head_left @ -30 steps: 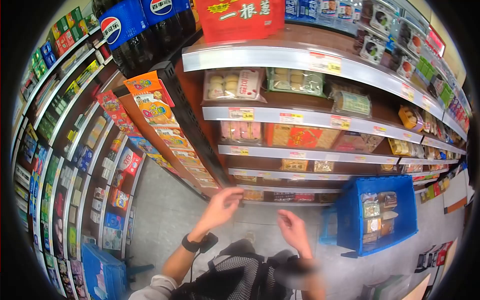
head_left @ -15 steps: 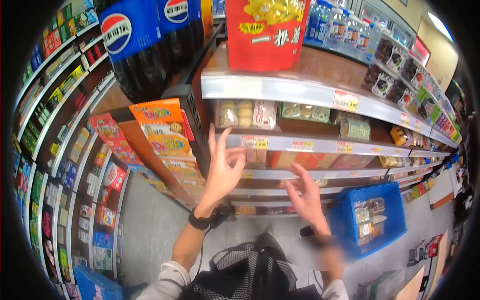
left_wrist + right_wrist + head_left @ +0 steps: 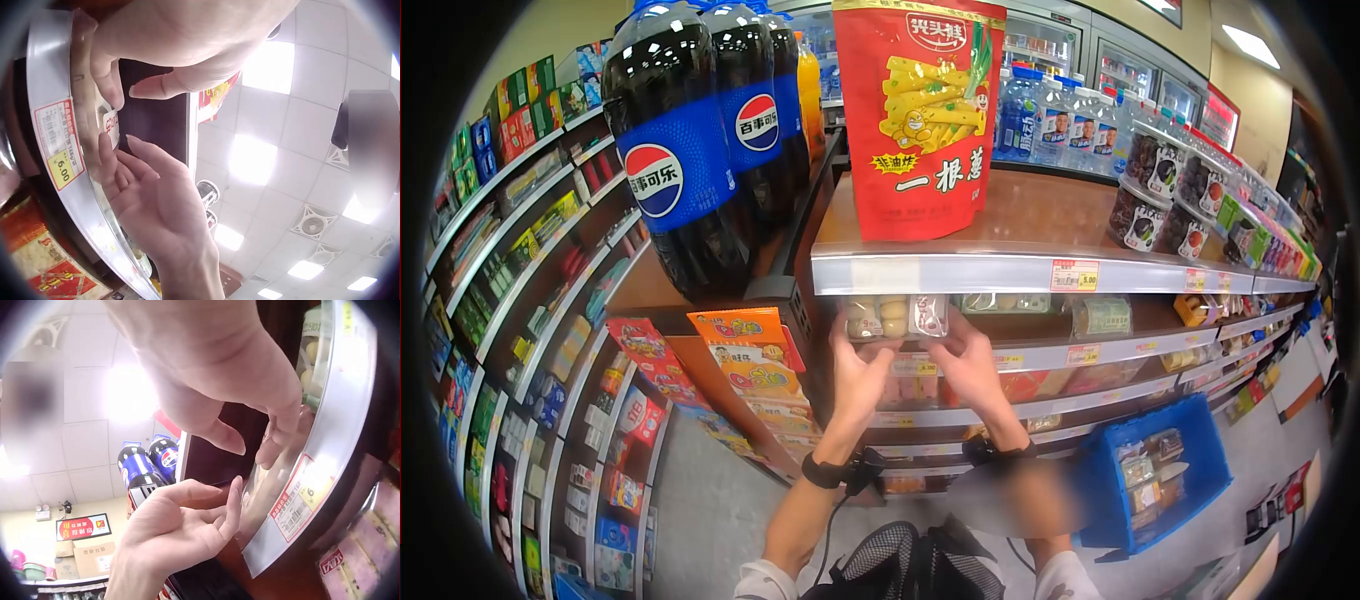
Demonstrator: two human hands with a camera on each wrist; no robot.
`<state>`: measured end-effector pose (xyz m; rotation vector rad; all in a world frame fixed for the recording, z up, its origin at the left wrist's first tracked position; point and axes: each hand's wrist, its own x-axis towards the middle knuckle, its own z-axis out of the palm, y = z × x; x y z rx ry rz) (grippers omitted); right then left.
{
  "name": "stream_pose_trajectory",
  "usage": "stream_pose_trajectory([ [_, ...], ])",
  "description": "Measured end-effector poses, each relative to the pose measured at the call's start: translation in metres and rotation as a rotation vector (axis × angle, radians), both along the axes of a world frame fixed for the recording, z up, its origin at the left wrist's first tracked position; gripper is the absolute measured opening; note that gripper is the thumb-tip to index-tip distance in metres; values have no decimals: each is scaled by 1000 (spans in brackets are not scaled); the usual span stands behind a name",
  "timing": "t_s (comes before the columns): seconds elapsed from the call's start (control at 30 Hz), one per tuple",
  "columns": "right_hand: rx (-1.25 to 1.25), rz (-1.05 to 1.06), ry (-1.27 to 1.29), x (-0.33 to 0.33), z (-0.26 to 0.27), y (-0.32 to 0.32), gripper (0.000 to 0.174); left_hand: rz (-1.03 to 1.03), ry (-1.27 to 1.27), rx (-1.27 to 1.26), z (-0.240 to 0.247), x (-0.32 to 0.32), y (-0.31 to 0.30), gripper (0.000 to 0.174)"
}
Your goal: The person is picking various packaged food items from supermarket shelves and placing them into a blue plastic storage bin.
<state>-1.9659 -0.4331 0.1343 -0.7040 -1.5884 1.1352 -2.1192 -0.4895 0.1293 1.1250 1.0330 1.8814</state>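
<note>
In the head view a clear package of round pale pastries (image 3: 892, 317) sits on the second shelf behind its price strip. My left hand (image 3: 861, 383) is at its left end and my right hand (image 3: 970, 370) at its right end. Both wrist views show fingertips at the package, with a digit of each hand standing apart from it. Through the left wrist view, the package's white and red label (image 3: 111, 127) shows between the hands. A price tag marked 6.00 (image 3: 59, 145) is on the shelf edge below. Part of the package is hidden by my fingers.
On the top shelf stand a red snack pouch (image 3: 920, 130), large cola bottles (image 3: 662, 160) and tubs (image 3: 1142, 222). Orange snack packets (image 3: 745, 350) hang at the left. A blue crate (image 3: 1105, 490) with several packages stands at lower right.
Both hands have risen from in front of the lower shelves and come to the two ends of the pastry package. The head view has tilted up, showing more of the top shelf.
</note>
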Motion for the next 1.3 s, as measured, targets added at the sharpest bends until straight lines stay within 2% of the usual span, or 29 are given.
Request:
stream_pose_trajectory([
  [0.07, -40, -9, 82, 4, -2, -11, 65, -46, -63, -3, 8, 2, -10, 72],
  [0.13, -123, 18, 202, 16, 6, -29, 66, -98, -28, -10, 10, 9, -26, 76],
  [0.23, -90, -61, 243, 37, 5, -53, 67, -116, 65, 39, 9, 19, -45, 78],
  [0.3, -82, -122, 234, 58, -4, -70, 66, -208, -70, -42, 13, 23, -59, 70],
  [0.4, -162, -202, 215, 93, -35, -95, 66, -405, -127, -215, -2, 21, -66, 64],
  [0.5, -253, -291, 110, 124, -80, -121, 65, -514, -54, -369, -43, 37, -65, 55],
  [0.57, -337, -353, 89, 143, -118, -145, 60, -611, -35, -563, -89, 53, -68, 53],
  [0.63, -445, -467, -50, 156, -147, -172, 58, -649, 21, -663, -136, 73, -76, 45],
  [0.7, -544, -524, -128, 170, -177, -205, 57, -774, 52, -848, -183, 82, -86, 39],
  [0.73, -615, -552, -195, 176, -184, -218, 56, -798, 47, -865, -196, 88, -90, 39],
  [0.83, -765, -577, -168, 194, -191, -246, 55, -943, 132, -921, -213, 112, -108, 38],
  [0.97, -745, -647, -175, 221, -202, -269, 55, -950, 238, -888, -228, 145, -126, 39],
  [1.03, -739, -664, -161, 240, -204, -277, 55, -1037, 288, -867, -235, 163, -132, 43],
  [1.13, -727, -696, -129, 274, -211, -293, 54, -1038, 206, -847, -235, 203, -143, 44],
  [1.3, -643, -743, -81, 347, -231, -341, 54, -1088, 309, -837, -231, 273, -175, 46],
])
